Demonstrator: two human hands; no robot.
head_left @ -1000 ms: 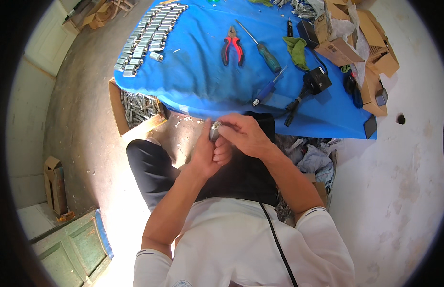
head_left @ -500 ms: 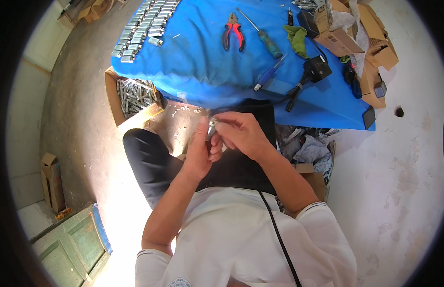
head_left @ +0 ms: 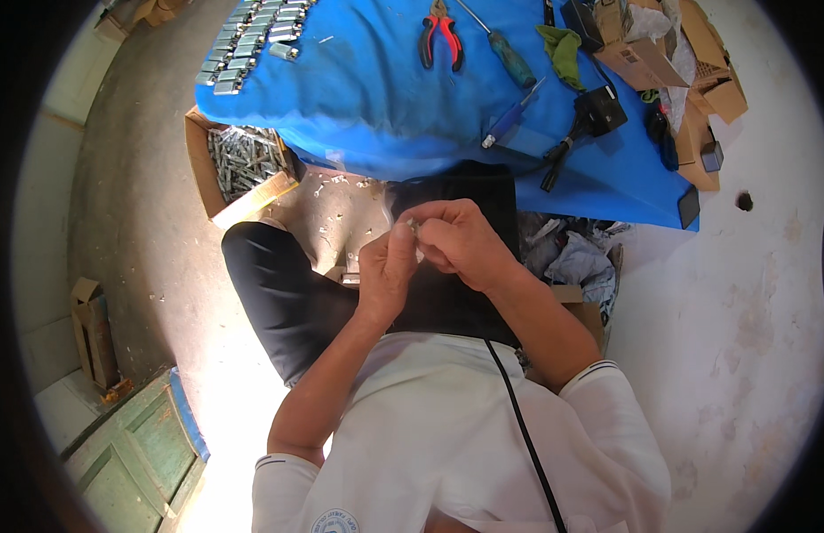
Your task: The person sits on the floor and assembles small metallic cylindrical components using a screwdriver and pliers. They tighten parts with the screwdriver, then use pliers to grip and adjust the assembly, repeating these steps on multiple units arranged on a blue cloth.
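Observation:
My left hand [head_left: 387, 266] and my right hand [head_left: 461, 240] meet in front of my chest, over my dark trousers. Between their fingertips they pinch a small metal part [head_left: 413, 226], mostly hidden by the fingers. Both hands are closed around it. A blue cloth [head_left: 376, 98] lies on the floor just beyond the hands.
On the blue cloth lie red pliers [head_left: 438, 40], a green-handled screwdriver [head_left: 509, 58], a blue tool [head_left: 509, 124], a black device with cable [head_left: 594, 111] and rows of metal parts [head_left: 252, 40]. A cardboard box of metal pieces [head_left: 243, 164] stands at left; cardboard boxes [head_left: 678, 53] at right.
The view has tilted, so the cloth and tools sit higher in the picture. My hands stay together on the small part.

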